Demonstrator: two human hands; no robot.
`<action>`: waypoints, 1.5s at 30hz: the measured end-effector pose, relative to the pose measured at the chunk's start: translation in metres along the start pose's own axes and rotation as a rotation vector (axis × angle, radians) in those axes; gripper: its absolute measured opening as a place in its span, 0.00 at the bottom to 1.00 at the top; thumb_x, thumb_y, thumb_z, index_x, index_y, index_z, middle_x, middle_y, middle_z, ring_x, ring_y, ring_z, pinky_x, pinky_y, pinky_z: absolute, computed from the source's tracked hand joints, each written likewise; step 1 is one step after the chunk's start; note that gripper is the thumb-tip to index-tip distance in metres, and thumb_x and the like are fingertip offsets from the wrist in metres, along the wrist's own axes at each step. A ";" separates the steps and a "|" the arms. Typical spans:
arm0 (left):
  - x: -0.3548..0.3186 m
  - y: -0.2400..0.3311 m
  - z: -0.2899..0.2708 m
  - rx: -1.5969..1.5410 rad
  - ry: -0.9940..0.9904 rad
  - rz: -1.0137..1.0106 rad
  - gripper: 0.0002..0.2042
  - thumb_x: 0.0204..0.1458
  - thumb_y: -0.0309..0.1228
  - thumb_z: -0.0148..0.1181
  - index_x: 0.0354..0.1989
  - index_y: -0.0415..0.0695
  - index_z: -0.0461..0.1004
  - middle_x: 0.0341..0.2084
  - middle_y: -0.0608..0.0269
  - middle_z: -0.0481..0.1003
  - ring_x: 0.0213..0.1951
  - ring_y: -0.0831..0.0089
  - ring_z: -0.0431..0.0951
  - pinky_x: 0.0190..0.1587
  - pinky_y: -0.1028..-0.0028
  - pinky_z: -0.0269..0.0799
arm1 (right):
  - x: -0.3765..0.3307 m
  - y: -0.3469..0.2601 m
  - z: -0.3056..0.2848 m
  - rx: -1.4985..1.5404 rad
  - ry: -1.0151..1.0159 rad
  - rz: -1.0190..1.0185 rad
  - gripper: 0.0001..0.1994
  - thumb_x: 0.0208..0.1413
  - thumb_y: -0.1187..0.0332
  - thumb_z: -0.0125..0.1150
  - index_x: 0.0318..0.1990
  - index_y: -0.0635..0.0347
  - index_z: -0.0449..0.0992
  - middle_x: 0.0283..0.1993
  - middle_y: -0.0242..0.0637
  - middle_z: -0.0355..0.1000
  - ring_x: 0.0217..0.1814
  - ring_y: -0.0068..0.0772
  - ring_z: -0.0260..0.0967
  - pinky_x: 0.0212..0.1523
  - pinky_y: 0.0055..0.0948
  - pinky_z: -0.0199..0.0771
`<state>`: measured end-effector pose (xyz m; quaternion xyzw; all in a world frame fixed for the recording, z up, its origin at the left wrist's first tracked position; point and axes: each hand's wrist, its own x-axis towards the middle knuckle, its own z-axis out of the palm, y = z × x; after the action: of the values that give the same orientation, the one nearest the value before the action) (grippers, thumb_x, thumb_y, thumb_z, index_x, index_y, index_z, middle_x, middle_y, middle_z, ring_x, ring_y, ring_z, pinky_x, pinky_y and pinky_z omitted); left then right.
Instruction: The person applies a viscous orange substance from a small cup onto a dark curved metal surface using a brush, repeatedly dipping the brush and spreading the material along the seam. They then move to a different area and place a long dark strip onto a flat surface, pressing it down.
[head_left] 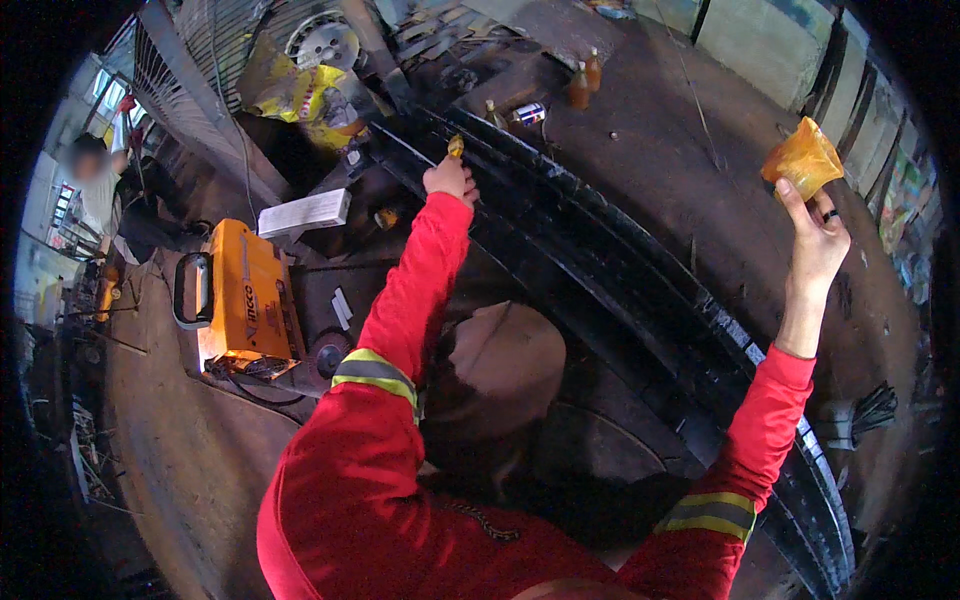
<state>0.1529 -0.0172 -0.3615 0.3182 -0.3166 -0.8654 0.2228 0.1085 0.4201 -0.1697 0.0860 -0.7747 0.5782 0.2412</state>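
Right now, taking the middle of the view as the clock's centre, the right hand (pixel 822 235), nearly at 3, holds an amber bag (pixel 803 155) up at 2, its fingers and thumb closed on the lower edge; a dark ring (pixel 830 215) circles one finger. Just before 12, the left hand (pixel 450 182) curls its fingers narrowly around a small yellow item (pixel 456 146) (too small to name), right by the long black beam (pixel 625 275) running from about 11 to 4; whether it touches the metal, I cannot tell. An orange machine (pixel 250 295) stands at 9, a white box (pixel 305 212) near it at 10, bottles (pixel 580 88) at 1, and another person (pixel 97 200) between 9 and 10.
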 end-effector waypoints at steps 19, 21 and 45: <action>0.012 0.061 -0.034 1.349 0.467 0.905 0.14 0.43 0.34 0.60 0.35 0.40 0.69 0.30 0.48 0.76 0.36 0.51 0.76 0.39 0.59 0.71 | -0.003 0.004 0.006 0.096 -0.019 -0.009 0.23 0.42 0.70 0.70 0.46 0.73 0.72 0.42 0.39 0.74 0.44 0.25 0.70 0.52 0.24 0.64; 0.020 0.076 -0.020 1.515 0.554 0.756 0.18 0.44 0.38 0.58 0.40 0.42 0.65 0.33 0.47 0.76 0.39 0.50 0.76 0.41 0.58 0.71 | -0.003 0.007 0.007 0.062 -0.018 -0.012 0.23 0.43 0.70 0.70 0.46 0.72 0.73 0.42 0.38 0.74 0.44 0.24 0.70 0.51 0.24 0.64; 0.002 0.046 -0.043 1.592 0.080 0.981 0.14 0.41 0.29 0.60 0.36 0.43 0.64 0.24 0.45 0.74 0.31 0.45 0.75 0.36 0.54 0.71 | -0.009 -0.005 0.019 0.077 -0.073 -0.006 0.24 0.42 0.69 0.71 0.47 0.71 0.73 0.42 0.38 0.74 0.43 0.24 0.70 0.50 0.23 0.65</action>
<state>0.1899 -0.0682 -0.3559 0.2375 -0.9070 -0.1916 0.2902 0.1133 0.3994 -0.1743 0.1186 -0.7598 0.6034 0.2112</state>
